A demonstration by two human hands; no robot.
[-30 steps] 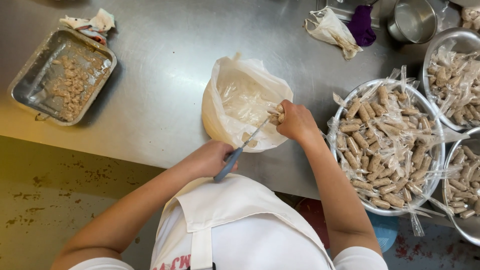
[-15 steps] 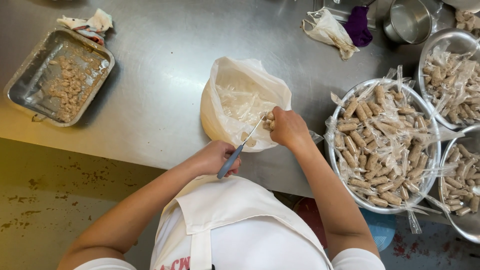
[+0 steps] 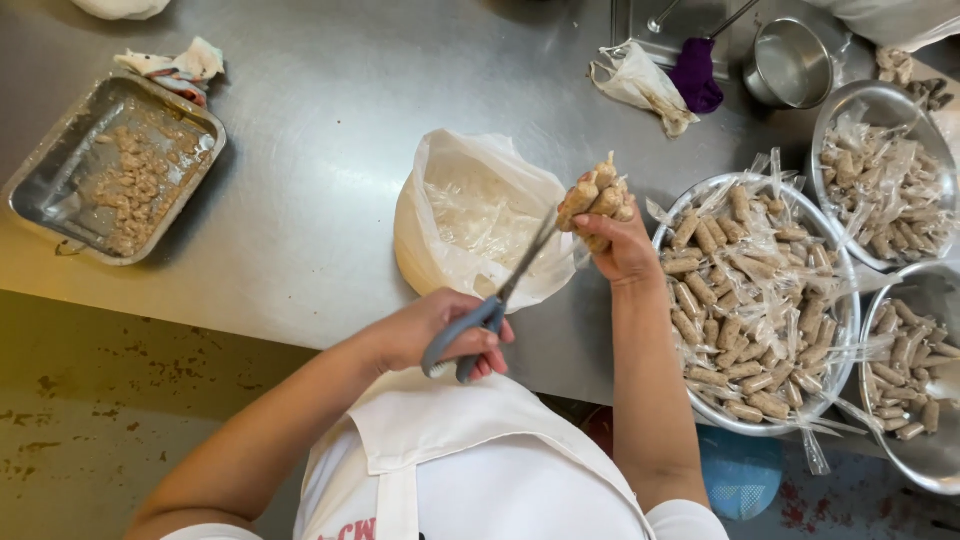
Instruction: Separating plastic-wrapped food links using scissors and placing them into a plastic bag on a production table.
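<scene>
While the left hand [image 3: 440, 335] gripped grey-handled scissors [image 3: 490, 315], blades angled up, the right hand [image 3: 622, 250] closed around a bunch of wrapped sausages [image 3: 598, 200] above the white bag [image 3: 480, 225] on the counter [image 3: 320, 150]. The blade tips seemed to touch the bunch's wrapping. A bowl [image 3: 830, 400] of sausages sat just beside.

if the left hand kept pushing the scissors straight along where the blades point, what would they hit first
Most likely the bunch of wrapped sausages that the right hand holds up: the scissors in the left hand point up and right, tips about at the bunch. Depth is unclear from above.
</scene>
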